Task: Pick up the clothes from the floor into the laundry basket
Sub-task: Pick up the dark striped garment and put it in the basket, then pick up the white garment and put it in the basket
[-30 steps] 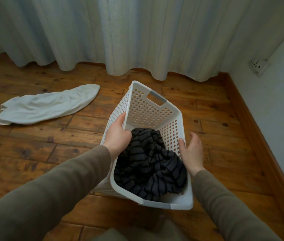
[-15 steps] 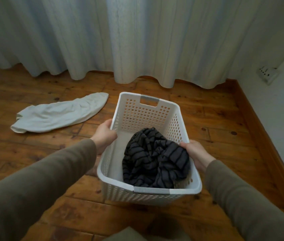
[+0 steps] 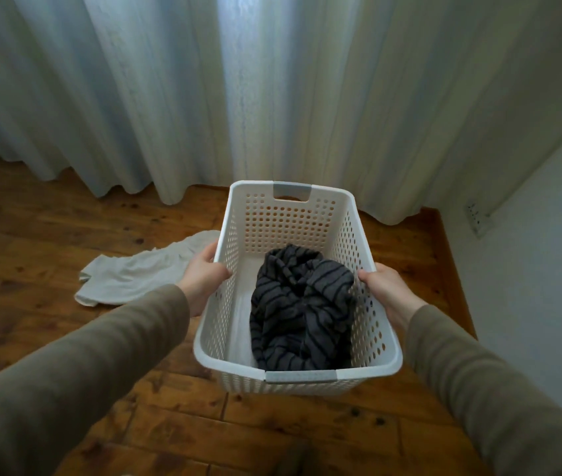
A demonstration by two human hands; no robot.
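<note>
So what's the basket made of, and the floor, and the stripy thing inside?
The basket looks like smooth white plastic: stiff walls punched with round holes. The floor seems to be varnished wood: planks, knots, slight shine. The stripy thing is soft dark cloth, probably knit; it crumples in folds.

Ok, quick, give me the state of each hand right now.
Left hand: closed on the left rim of the white perforated plastic laundry basket.
Right hand: closed on the basket's right rim.
</note>
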